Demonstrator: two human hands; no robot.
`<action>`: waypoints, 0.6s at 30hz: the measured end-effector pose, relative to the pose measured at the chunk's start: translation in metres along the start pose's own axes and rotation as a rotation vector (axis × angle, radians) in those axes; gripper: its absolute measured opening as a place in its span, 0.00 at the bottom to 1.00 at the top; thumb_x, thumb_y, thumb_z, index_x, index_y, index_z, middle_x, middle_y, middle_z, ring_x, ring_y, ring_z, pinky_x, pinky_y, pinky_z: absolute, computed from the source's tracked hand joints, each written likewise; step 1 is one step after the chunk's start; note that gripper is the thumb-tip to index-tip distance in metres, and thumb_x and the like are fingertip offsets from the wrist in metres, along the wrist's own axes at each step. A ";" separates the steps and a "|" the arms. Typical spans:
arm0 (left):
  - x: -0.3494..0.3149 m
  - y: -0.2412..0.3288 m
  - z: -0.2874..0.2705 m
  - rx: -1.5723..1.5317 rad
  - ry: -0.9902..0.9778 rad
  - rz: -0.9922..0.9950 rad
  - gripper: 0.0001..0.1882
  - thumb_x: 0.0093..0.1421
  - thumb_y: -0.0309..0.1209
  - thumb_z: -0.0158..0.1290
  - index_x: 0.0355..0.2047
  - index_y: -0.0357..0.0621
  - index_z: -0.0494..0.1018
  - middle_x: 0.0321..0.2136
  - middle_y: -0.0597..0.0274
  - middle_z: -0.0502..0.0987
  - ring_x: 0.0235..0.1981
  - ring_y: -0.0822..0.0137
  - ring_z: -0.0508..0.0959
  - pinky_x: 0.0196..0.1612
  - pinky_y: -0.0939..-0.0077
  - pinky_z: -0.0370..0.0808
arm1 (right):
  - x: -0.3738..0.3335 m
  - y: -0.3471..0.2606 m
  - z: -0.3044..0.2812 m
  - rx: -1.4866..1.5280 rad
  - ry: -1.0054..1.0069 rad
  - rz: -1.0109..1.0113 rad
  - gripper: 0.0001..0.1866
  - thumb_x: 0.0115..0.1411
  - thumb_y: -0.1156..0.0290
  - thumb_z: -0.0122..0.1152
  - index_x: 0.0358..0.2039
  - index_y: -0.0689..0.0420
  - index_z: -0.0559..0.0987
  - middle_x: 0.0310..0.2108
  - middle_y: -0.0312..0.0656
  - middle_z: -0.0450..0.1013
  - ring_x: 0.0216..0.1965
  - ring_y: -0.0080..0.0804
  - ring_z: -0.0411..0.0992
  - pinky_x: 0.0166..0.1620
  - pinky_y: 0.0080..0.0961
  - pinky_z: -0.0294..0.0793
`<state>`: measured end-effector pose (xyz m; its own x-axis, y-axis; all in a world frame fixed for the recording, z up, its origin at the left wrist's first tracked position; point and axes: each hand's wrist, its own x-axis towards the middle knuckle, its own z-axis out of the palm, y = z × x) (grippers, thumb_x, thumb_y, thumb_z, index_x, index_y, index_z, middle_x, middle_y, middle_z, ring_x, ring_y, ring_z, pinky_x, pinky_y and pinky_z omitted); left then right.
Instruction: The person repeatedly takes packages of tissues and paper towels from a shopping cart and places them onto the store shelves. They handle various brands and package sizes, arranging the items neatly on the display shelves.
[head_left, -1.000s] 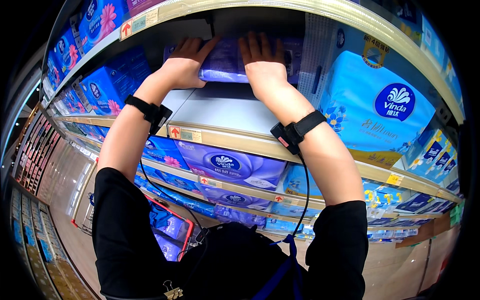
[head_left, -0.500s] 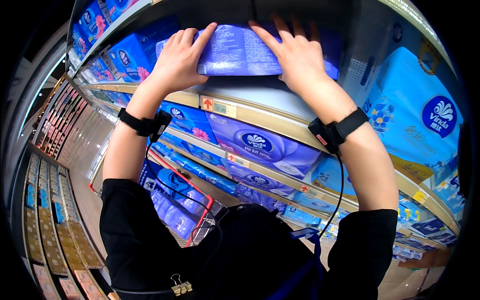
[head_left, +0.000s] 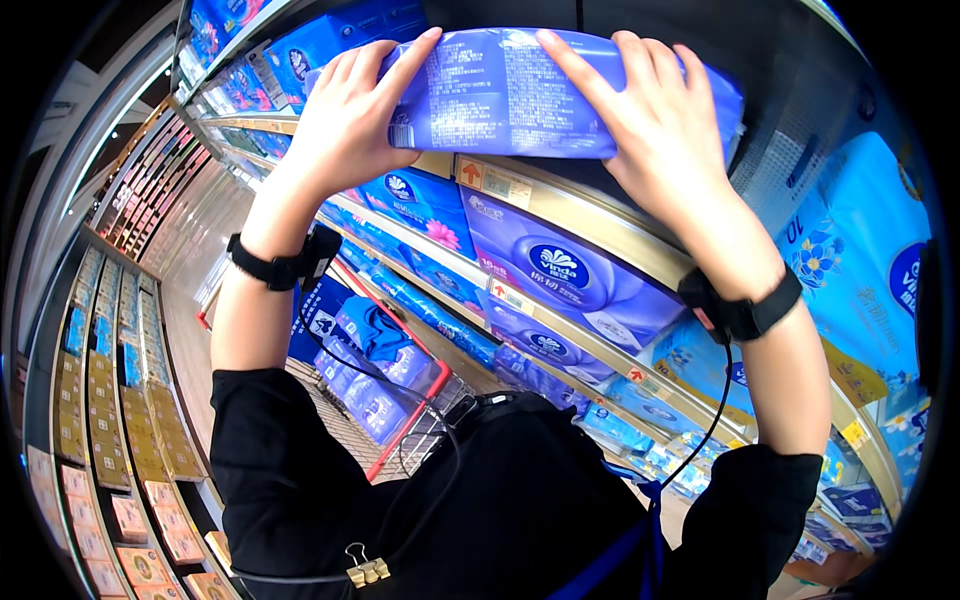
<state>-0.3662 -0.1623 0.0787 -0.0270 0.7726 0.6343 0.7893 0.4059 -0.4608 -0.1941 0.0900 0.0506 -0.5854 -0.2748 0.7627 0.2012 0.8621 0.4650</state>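
A wide purple plastic pack of tissues (head_left: 490, 95) is held between my two hands at the upper shelf, its printed side facing me. My left hand (head_left: 355, 120) grips the left end, with the index finger reaching up to the top edge and the thumb by the bottom edge. Over the right end lies my right hand (head_left: 660, 120), fingers pointing up and its thumb out of sight. The pack overhangs the shelf's price rail (head_left: 560, 205).
Lower shelves carry more purple packs (head_left: 560, 265) and blue packs. Large light-blue packs (head_left: 850, 250) stand at the right. A red-handled shopping cart (head_left: 440, 385) with purple packs (head_left: 375, 400) inside is at my lower left. Across the aisle are shelves of boxes (head_left: 130, 440).
The purple tissue pack has come forward off the dark upper shelf toward me, with both hands on it. My right hand has shifted to the right, and more of the cart shows.
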 end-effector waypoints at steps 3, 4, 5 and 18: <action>-0.018 0.009 -0.024 -0.042 0.047 0.020 0.55 0.34 0.32 0.69 0.68 0.52 0.61 0.55 0.49 0.69 0.56 0.47 0.70 0.63 0.52 0.64 | -0.006 -0.011 -0.033 0.043 -0.029 0.013 0.53 0.45 0.66 0.78 0.70 0.30 0.60 0.57 0.53 0.67 0.60 0.50 0.66 0.65 0.54 0.58; -0.028 0.010 -0.030 -0.065 0.059 0.010 0.55 0.36 0.34 0.70 0.68 0.51 0.61 0.58 0.49 0.67 0.59 0.47 0.69 0.65 0.50 0.62 | -0.008 -0.019 -0.046 0.077 -0.035 0.022 0.56 0.39 0.64 0.81 0.69 0.31 0.63 0.56 0.53 0.68 0.60 0.49 0.66 0.65 0.54 0.58; -0.040 0.012 -0.032 -0.049 0.062 -0.017 0.54 0.36 0.35 0.70 0.68 0.50 0.61 0.60 0.49 0.66 0.61 0.47 0.67 0.66 0.49 0.60 | -0.011 -0.028 -0.053 0.112 -0.026 0.019 0.55 0.38 0.63 0.81 0.68 0.31 0.64 0.56 0.52 0.68 0.60 0.48 0.66 0.65 0.55 0.58; -0.143 0.030 0.064 -0.315 0.526 -0.659 0.68 0.47 0.48 0.73 0.74 0.53 0.35 0.73 0.45 0.38 0.73 0.46 0.48 0.70 0.51 0.53 | -0.079 -0.028 -0.044 0.142 0.064 0.153 0.47 0.48 0.37 0.71 0.67 0.37 0.67 0.69 0.54 0.52 0.70 0.62 0.48 0.66 0.69 0.47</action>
<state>-0.3780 -0.2292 -0.0654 -0.3105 0.0758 0.9476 0.8468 0.4751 0.2394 -0.1192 0.0689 -0.0032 -0.5049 -0.1586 0.8485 0.1689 0.9458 0.2773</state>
